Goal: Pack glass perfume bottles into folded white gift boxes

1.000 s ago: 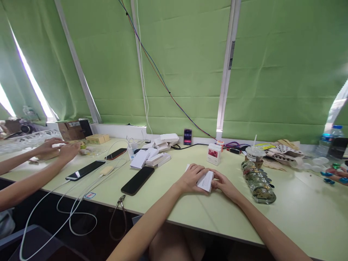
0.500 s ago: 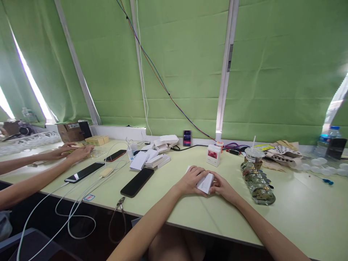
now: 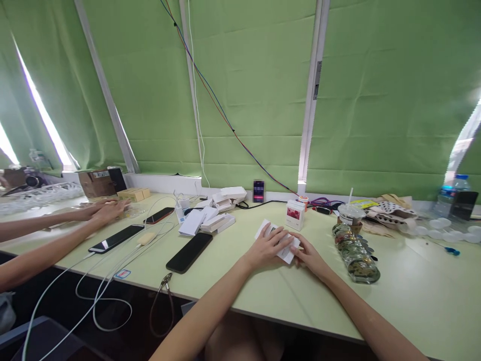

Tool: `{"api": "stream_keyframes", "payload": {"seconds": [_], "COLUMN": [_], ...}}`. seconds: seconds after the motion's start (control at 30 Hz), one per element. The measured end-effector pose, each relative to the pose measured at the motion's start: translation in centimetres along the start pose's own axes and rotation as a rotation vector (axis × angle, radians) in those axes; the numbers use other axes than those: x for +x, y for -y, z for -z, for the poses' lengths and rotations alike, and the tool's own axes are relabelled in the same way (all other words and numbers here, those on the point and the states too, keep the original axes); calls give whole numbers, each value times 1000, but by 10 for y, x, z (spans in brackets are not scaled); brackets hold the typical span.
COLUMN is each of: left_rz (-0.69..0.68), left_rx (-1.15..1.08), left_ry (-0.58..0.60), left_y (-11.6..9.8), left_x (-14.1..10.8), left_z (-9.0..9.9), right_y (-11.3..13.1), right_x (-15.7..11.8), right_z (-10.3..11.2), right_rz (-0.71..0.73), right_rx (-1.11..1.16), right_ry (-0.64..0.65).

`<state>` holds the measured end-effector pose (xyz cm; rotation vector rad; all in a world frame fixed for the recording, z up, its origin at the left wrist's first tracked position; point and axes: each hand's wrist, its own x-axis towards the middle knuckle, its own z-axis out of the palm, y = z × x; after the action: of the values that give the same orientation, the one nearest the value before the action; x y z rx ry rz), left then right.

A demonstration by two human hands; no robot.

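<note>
A flat white box or folded card (image 3: 288, 252) lies on the pale green table, between my two hands. My left hand (image 3: 266, 246) rests over it, fingers bent across its top, and its left corner shows past the fingers. My right hand (image 3: 307, 256) holds its right edge with thumb and fingers. Just beyond stands a small upright white box (image 3: 294, 214) with a red picture. A black phone (image 3: 190, 252) lies left of my left hand, with several white boxes and papers (image 3: 203, 219) behind it.
To the right are a row of clear-wrapped round items (image 3: 355, 254) and a lidded cup (image 3: 351, 213). Another person's hands (image 3: 108, 209) work at the far left, near cabled phones (image 3: 117, 238). A small phone (image 3: 258, 191) stands at the back.
The white item has turned and lies flatter, with more of its left corner showing. My left hand has shifted over it. The other person's hands moved slightly.
</note>
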<state>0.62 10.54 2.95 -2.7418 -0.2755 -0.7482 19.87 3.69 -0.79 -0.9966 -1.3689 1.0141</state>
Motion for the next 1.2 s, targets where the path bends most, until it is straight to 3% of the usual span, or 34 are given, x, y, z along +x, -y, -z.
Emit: {"api": "stream_keyframes", "payload": {"seconds": [0.13,0.27,0.4,0.5,0.77,1.2], "left_rz": [292,552,523,520,567,517], "left_rx": [-24,-323,-728,-893,-875,-935], "left_ry": [-241,-356,-269,-190,-69,-39], "left_y": [8,13,10,7,7,2], "left_x": [-3,-5,-2,-2,-5,-4], "left_z": [-5,-6,-11,-18,-18,-12], "right_y": [-4,-6,-7,-10,-5,13], "right_x": [4,4,4,6,8,-5], "right_z": [5,7,4,5,12,2], "right_rz": [29,32,36,53,168,422], "right_rx": [38,39,-22,-112,-289,-371], "right_ry": [-120,-137,-112,-134,-336,-349]}}
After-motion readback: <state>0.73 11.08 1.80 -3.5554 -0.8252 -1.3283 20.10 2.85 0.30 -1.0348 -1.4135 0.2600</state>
